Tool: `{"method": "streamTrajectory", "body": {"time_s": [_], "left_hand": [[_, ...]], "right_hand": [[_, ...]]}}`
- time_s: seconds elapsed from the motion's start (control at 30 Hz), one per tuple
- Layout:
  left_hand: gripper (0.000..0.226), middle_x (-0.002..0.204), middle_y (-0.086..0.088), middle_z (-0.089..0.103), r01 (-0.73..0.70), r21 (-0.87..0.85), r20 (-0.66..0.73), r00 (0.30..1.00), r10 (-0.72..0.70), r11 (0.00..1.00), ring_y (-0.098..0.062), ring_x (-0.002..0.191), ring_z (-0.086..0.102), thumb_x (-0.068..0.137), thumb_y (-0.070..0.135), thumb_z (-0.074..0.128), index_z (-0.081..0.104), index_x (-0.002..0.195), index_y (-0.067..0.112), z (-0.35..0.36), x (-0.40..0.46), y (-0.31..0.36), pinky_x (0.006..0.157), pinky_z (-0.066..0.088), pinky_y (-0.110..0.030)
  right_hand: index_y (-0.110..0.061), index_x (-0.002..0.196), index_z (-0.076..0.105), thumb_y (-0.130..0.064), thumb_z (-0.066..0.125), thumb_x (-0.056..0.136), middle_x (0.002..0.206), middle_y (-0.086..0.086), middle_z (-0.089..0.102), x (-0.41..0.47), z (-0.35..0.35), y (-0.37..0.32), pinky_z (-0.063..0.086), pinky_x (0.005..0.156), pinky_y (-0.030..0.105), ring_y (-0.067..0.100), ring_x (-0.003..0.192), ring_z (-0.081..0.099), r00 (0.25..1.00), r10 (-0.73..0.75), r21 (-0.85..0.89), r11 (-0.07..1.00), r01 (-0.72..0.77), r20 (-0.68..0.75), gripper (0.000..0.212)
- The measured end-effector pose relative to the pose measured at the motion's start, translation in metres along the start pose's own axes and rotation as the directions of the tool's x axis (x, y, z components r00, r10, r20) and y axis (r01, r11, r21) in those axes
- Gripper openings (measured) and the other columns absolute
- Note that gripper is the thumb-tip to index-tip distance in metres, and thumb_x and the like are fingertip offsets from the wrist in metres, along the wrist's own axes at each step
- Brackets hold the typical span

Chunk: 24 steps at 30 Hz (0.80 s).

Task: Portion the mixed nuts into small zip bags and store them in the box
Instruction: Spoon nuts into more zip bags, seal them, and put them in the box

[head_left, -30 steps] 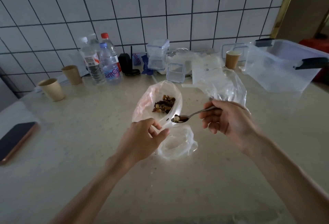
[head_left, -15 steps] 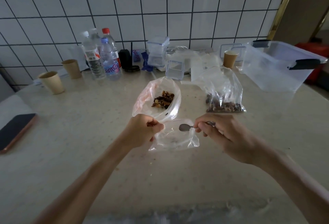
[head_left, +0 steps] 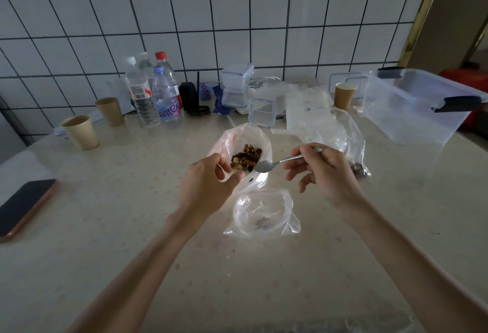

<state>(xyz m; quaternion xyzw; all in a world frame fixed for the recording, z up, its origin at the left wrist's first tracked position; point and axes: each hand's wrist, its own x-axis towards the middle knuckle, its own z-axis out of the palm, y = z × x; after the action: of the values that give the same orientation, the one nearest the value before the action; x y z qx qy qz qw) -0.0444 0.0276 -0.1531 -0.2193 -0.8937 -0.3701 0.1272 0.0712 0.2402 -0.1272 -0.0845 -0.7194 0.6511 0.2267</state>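
Observation:
My left hand [head_left: 208, 187] pinches the near rim of a large clear bag [head_left: 227, 139] that holds mixed nuts [head_left: 246, 157]. My right hand [head_left: 324, 174] grips a metal spoon [head_left: 274, 163]; its bowl looks empty and sits at the mouth of that bag, right next to the nuts. Below the hands a small zip bag [head_left: 264, 216] lies open on the table with a few bits inside. A second bag with nuts [head_left: 343, 134] stands behind my right hand. The clear storage box [head_left: 412, 110] with black latches stands at the far right.
Water bottles [head_left: 163, 94], paper cups [head_left: 79, 131] [head_left: 344, 94] and small clear containers [head_left: 236, 86] line the tiled wall. A phone [head_left: 23, 205] lies at the left table edge. The beige table [head_left: 237, 279] is bare near me.
The spoon carried nuts down to the small zip bag, then came back up empty to the mouth of the large bag. My left hand stayed on the large bag's rim.

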Motion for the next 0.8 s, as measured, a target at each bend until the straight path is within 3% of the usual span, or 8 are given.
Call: {"method": "streamTrajectory", "body": {"time_s": [0.1, 0.27, 0.43, 0.57, 0.67, 0.8], "left_hand": [[0.031, 0.072, 0.013, 0.063, -0.050, 0.054, 0.029, 0.998, 0.049, 0.997, -0.004, 0.066, 0.060, 0.077, 0.055, 0.085, 0.069, 0.086, 0.030, 0.004, 0.009, 0.001, 0.058, 0.047, -0.024], [0.025, 0.074, 0.016, 0.069, -0.048, 0.126, 0.205, 0.978, 0.022, 0.991, 0.000, 0.069, 0.063, 0.083, 0.055, 0.079, 0.080, 0.093, 0.031, 0.013, 0.018, -0.008, 0.060, 0.042, -0.021], [0.012, 0.074, 0.019, 0.071, -0.027, 0.097, 0.176, 0.984, 0.009, 0.995, 0.001, 0.066, 0.062, 0.089, 0.044, 0.076, 0.081, 0.090, 0.034, 0.023, 0.016, -0.014, 0.061, 0.042, -0.022], [0.014, 0.065, 0.019, 0.069, -0.024, 0.048, 0.158, 0.987, 0.016, 0.999, 0.001, 0.061, 0.062, 0.090, 0.042, 0.075, 0.078, 0.079, 0.033, 0.028, 0.017, -0.018, 0.062, 0.044, -0.024], [0.017, 0.066, 0.022, 0.069, -0.052, 0.021, 0.144, 0.988, 0.048, 0.998, 0.003, 0.064, 0.063, 0.091, 0.040, 0.074, 0.076, 0.076, 0.032, 0.032, 0.019, -0.021, 0.064, 0.045, -0.022], [0.017, 0.065, 0.024, 0.067, -0.041, -0.025, 0.152, 0.987, 0.044, 0.999, 0.006, 0.070, 0.064, 0.092, 0.038, 0.073, 0.072, 0.075, 0.036, 0.037, 0.020, -0.026, 0.062, 0.043, -0.021]], "right_hand": [[-0.002, 0.099, 0.065, -0.014, 0.044, 0.110, 0.079, 0.010, 0.077, 0.012, 0.013, 0.004, 0.050, 0.049, 0.034, 0.024, 0.066, 0.072, 1.000, 0.022, -0.103, 0.994, -0.021, 0.003, 0.027], [-0.006, 0.094, 0.065, -0.014, 0.044, 0.107, 0.074, 0.005, 0.077, 0.018, 0.020, 0.009, 0.049, 0.051, 0.037, 0.021, 0.062, 0.072, 0.998, 0.066, -0.236, 0.969, -0.069, -0.022, 0.027], [-0.001, 0.092, 0.064, -0.009, 0.042, 0.105, 0.072, 0.008, 0.076, 0.020, 0.022, 0.007, 0.049, 0.051, 0.040, 0.024, 0.060, 0.071, 0.996, 0.057, -0.304, 0.950, -0.074, -0.062, 0.027], [-0.001, 0.086, 0.064, -0.008, 0.042, 0.104, 0.070, 0.006, 0.076, 0.021, 0.025, 0.009, 0.051, 0.048, 0.041, 0.023, 0.057, 0.072, 0.999, 0.025, -0.369, 0.929, -0.035, -0.029, 0.029], [-0.001, 0.087, 0.064, -0.005, 0.041, 0.102, 0.069, 0.010, 0.076, 0.026, 0.027, 0.015, 0.050, 0.046, 0.036, 0.026, 0.056, 0.072, 0.997, 0.075, -0.339, 0.937, -0.083, -0.037, 0.028], [0.001, 0.096, 0.065, -0.007, 0.041, 0.103, 0.076, 0.014, 0.078, 0.029, 0.026, 0.024, 0.051, 0.052, 0.031, 0.025, 0.059, 0.073, 0.963, 0.266, -0.153, 0.951, -0.270, -0.042, 0.026]]}}
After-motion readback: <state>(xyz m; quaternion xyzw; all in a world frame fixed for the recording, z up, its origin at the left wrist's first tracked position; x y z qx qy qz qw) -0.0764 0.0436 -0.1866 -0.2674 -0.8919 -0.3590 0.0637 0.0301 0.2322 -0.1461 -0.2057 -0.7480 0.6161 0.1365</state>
